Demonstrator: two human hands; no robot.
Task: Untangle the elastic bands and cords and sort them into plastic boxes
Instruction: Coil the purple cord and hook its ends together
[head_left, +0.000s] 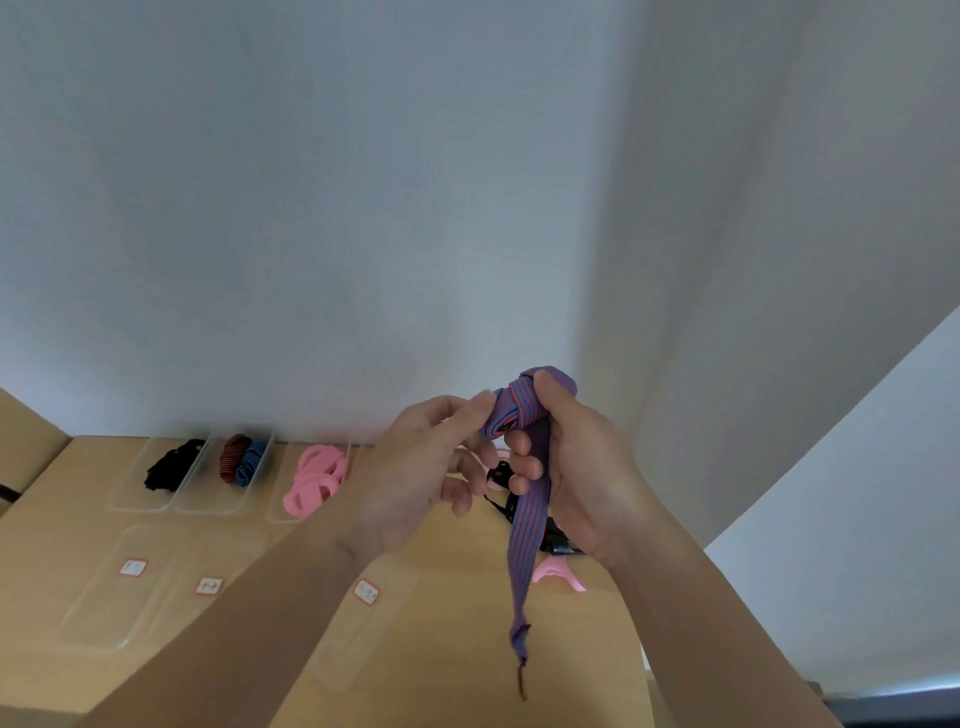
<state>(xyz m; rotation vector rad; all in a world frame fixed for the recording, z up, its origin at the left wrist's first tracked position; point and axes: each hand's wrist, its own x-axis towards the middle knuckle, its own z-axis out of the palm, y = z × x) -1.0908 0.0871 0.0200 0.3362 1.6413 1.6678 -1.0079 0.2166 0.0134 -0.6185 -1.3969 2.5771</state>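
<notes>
A pale wall (363, 208) fills the upper two thirds of the frame, and below it we look down on a wooden table (67, 519) that spans the bottom.

Our two bare forearms rise from the lower edge and meet right of centre. Our right hand (576, 467) is closed round a striped band (527, 545) of blue and red, with the thumb on top of a bulky knot and the fingers curled about the strip below it. Our left hand (415, 478) is partly curled, and its thumb and forefinger pinch the left side of that knot. The band is held up above the table, and its loose tail hangs straight down to a frayed end low in the frame.

Flat clear lids (114, 597) lie at lower left, bearing small red-edged labels (133, 567) whose writing is too small to read.

Three clear boxes stand in a row at the table's far edge, left of centre. The left box (130, 493) holds a heap of black cords (169, 467). The middle box (208, 499) holds a red-and-black bundle beside a blue bundle (249, 462). The third box (280, 509) holds a stack of pink rings (314, 483).

Behind our hands, on the bare table, lies a small tangle (556, 540) of black cord, with one pink ring (558, 574) showing just below it.
</notes>
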